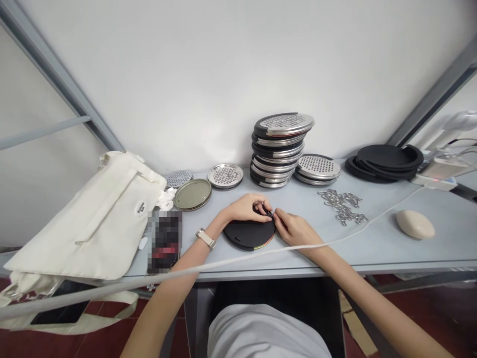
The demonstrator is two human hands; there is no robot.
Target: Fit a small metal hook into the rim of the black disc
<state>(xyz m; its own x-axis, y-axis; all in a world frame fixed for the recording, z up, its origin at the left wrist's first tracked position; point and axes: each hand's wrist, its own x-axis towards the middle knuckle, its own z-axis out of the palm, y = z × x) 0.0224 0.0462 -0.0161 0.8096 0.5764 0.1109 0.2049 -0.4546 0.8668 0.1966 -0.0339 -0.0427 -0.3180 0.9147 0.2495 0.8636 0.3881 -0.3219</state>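
In the head view, a round black disc (248, 234) lies on the grey table (376, 248), partly under the left hand (248, 208). That hand's fingers curl at the disc's far right edge; whether they grip anything I cannot tell. The right hand (298, 229) pinches a small metal piece (272, 213) there. Loose metal clasps (331, 200) lie farther right. The white bag (108, 219) carries an oval label (140, 209), its dark lettering too small to read.

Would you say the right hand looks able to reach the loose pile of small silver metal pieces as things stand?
Probably yes: the small silver metal pieces lie near the right hand, with nothing visible standing between. The long white cable crosses the wrist in view, but seems unlikely to block it.
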